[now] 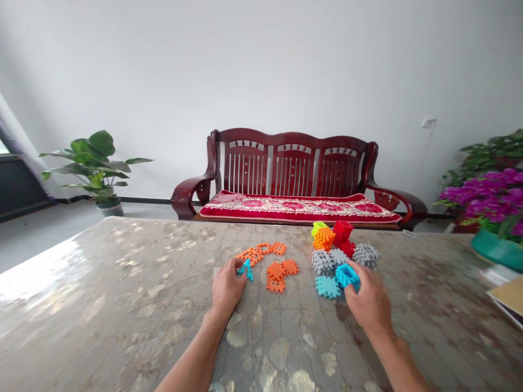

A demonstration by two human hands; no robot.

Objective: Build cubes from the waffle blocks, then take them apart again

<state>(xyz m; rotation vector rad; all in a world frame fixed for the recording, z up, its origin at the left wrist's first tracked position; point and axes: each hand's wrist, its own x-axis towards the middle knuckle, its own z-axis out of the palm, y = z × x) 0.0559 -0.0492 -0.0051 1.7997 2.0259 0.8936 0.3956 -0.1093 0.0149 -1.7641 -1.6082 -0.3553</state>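
Pinched in my left hand point(227, 284) is a small blue openwork piece point(247, 269), just left of the orange pieces. My right hand point(370, 298) has its thumb and fingers closed on a stack of blue pieces point(347, 276). Flat orange pieces point(276, 270) lie loosely between the hands, several of them farther back point(251, 255). Beside the blue stack sits a light blue piece point(327, 287). Behind it are grey stacks point(323, 262), another grey stack point(366, 255), an orange stack point(324, 238), a yellow-green one point(318, 227) and red ones point(342, 232).
The patterned table point(163, 316) spans the foreground. Beyond it stands a dark red wooden bench point(292, 163) with a red cushion point(300, 208). Purple flowers in a teal pot point(496, 250) and a brown-topped box or book point(509, 296) are at the right edge. A potted plant point(102, 169) stands left.
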